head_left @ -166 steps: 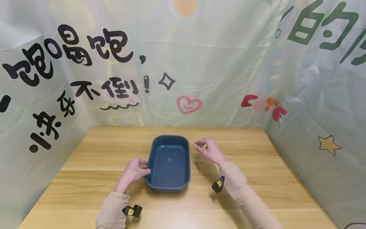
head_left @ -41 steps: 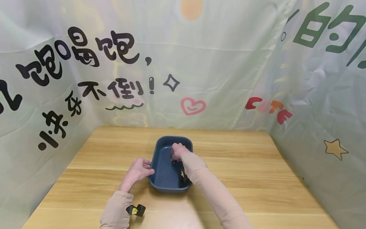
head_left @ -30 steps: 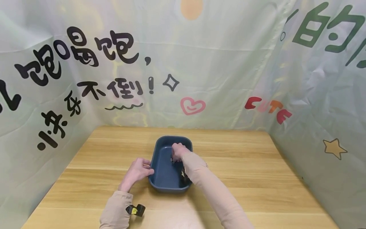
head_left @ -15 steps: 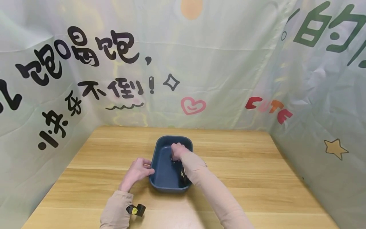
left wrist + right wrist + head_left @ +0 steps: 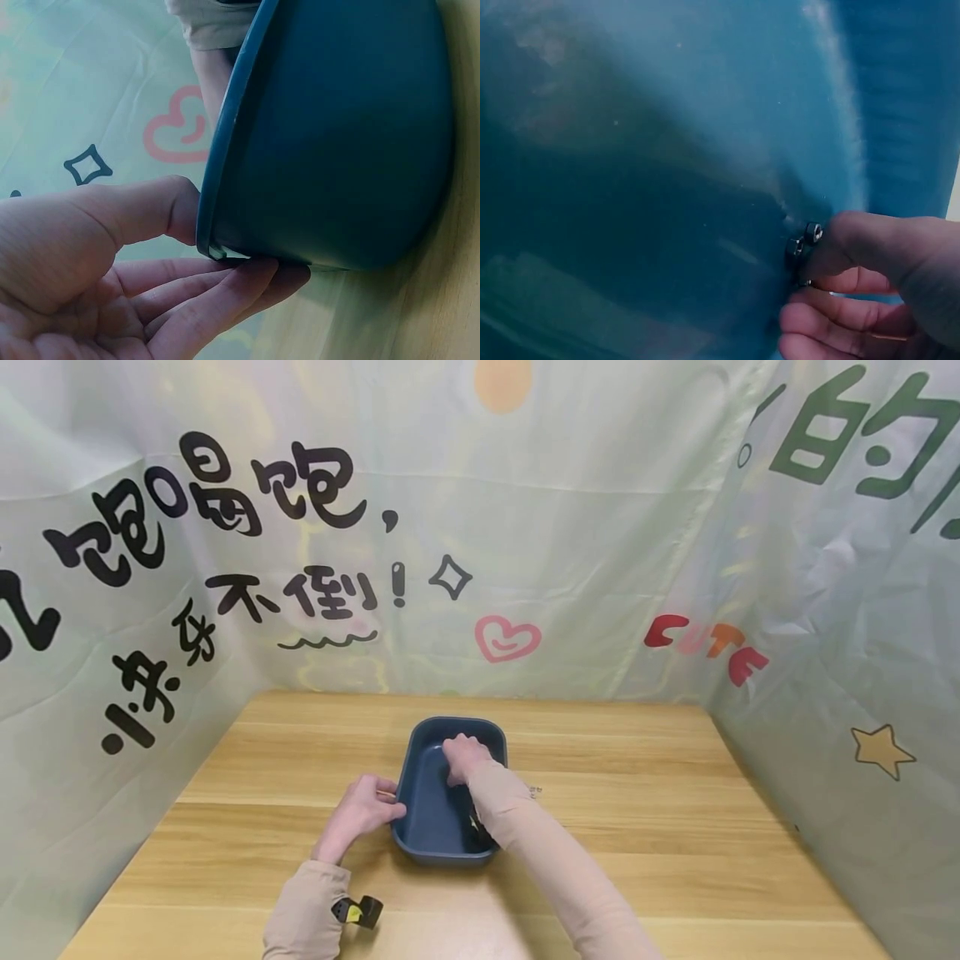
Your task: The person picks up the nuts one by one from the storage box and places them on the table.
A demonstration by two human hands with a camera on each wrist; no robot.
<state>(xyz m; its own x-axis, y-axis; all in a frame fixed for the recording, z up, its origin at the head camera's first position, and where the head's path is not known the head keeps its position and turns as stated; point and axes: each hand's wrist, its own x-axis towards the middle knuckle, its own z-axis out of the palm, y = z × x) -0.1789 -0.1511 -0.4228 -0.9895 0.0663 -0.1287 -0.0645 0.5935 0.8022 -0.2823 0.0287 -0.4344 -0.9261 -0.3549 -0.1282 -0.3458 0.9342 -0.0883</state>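
Pinching left rim of dark blue, round-cornered bin [image 5: 431, 828], upright on table [image 5: 675, 802], with left hand [image 5: 362, 810]. Inside bin, pinching mostly hidden metal nut [image 5: 805, 283] with curled right hand [image 5: 464, 759]; two more nuts [image 5: 814, 232], silvery and dark-holed, just beside thumb. Pale specks [image 5: 616, 122] on bin floor.

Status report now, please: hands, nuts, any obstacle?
Left hand grips blue tray. Right hand inside it, at hex nuts. Small pieces outside, on table. No obstacle seen.

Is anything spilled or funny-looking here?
Nothing looks spilled or broken. The oddest bit: tiny metal pieces lie on the table, just right of the blue bin, while small nuts are inside. Maybe they're just waiting.
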